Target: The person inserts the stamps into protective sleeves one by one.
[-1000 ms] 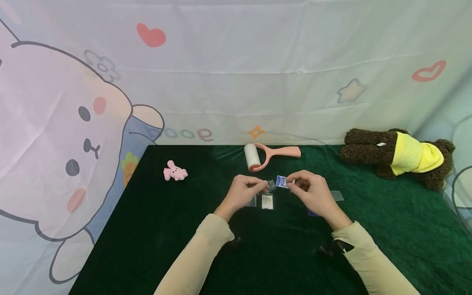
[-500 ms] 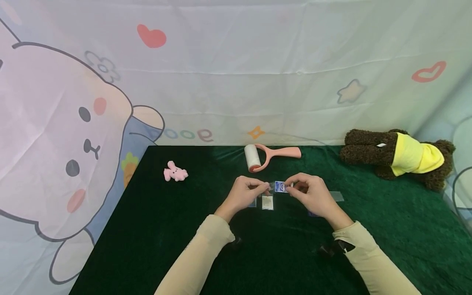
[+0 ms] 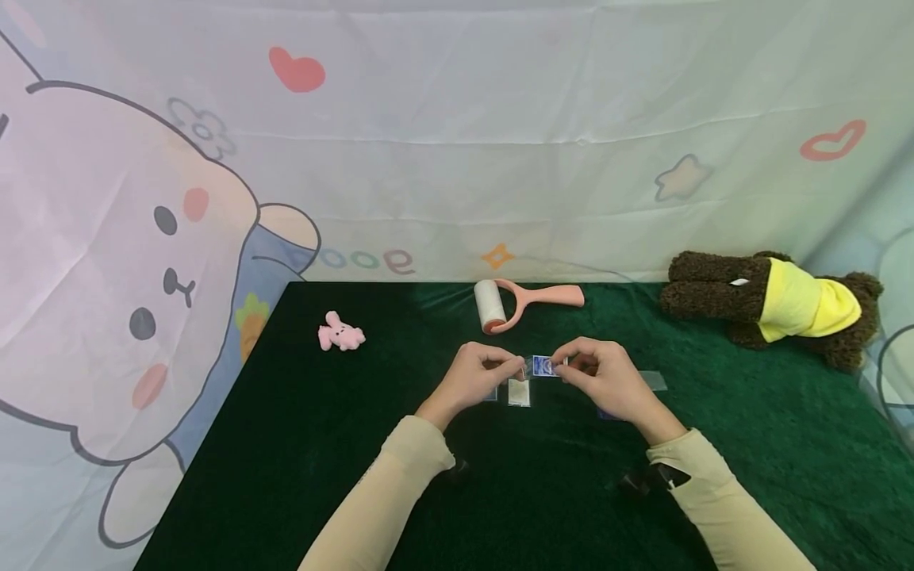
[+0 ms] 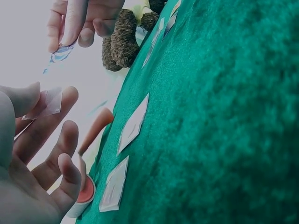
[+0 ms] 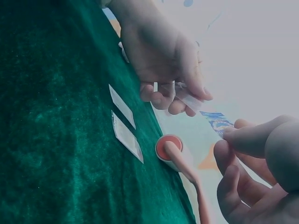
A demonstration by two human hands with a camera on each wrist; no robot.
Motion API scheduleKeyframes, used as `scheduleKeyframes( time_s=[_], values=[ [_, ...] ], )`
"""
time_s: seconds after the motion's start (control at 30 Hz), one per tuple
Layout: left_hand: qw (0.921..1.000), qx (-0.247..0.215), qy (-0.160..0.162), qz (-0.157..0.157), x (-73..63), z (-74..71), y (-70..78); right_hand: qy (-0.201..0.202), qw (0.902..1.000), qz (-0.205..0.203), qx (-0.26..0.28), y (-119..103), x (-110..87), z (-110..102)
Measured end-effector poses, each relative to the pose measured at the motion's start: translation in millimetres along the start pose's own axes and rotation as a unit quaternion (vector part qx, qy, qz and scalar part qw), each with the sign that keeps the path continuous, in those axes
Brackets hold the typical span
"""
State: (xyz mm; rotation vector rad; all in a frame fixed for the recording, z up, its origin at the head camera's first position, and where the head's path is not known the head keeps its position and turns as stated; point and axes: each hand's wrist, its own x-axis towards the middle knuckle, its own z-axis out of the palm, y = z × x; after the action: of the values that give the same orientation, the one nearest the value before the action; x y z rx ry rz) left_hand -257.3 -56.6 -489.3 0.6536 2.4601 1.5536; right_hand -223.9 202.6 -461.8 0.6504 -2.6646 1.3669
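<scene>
My left hand (image 3: 467, 382) pinches a small clear plastic card sleeve (image 4: 51, 103) between thumb and index finger, with the other fingers loosely bent. Facing it, my right hand (image 3: 607, 379) pinches a small blue-and-white card (image 3: 542, 365) by its right end. The card's free end points at the sleeve; in the right wrist view the two lie very close, and I cannot tell whether they touch. Below the hands on the green cloth lie two flat sleeved cards, a pale one (image 3: 519, 393) and another (image 3: 491, 394) partly covered by my left hand.
A clear sleeve (image 3: 653, 381) and a dark blue card (image 3: 608, 415), partly hidden, lie by my right wrist. Behind the hands is a pink-handled lint roller (image 3: 546, 294). A pink bunny toy (image 3: 341, 333) lies at left, a brown teddy bear (image 3: 807, 305) at back right.
The card in my right hand has dropped slightly and levelled out, in line with the sleeve. My left hand has shifted a little right and down with the sleeve.
</scene>
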Motion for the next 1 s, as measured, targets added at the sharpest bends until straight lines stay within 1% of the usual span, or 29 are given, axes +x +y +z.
scheduleKeyframes(
  time_s=[0.13,0.3,0.37,0.57,0.73,0.9,1.0],
  values=[
    [1.0,-0.007,-0.003,0.001,-0.1,0.7,1.0,0.003,1.0,0.004,0.004,0.8,-0.6,-0.4],
    [0.9998,-0.019,0.008,0.004,0.2,1.2,2.4,0.002,1.0,0.007,0.007,3.3,-1.5,-1.0],
    [0.9999,-0.014,0.009,0.005,0.3,1.3,3.1,0.0,0.9999,0.007,0.008,4.0,-1.4,-1.1],
    [0.9999,0.006,-0.005,0.009,0.7,1.3,6.1,-0.009,0.9999,0.006,0.012,2.9,-1.7,-3.0],
    [1.0,0.004,0.0,0.006,0.4,0.7,7.4,-0.014,0.9998,0.002,0.015,2.5,-1.6,-4.9],
    [1.0,0.002,-0.004,-0.001,-0.3,0.9,7.2,-0.013,0.9997,-0.001,0.021,1.9,-1.8,-4.8],
    [1.0,-0.001,-0.001,0.003,-0.9,0.4,7.7,-0.014,0.9996,0.001,0.023,1.5,-1.6,-4.3]
  ],
)
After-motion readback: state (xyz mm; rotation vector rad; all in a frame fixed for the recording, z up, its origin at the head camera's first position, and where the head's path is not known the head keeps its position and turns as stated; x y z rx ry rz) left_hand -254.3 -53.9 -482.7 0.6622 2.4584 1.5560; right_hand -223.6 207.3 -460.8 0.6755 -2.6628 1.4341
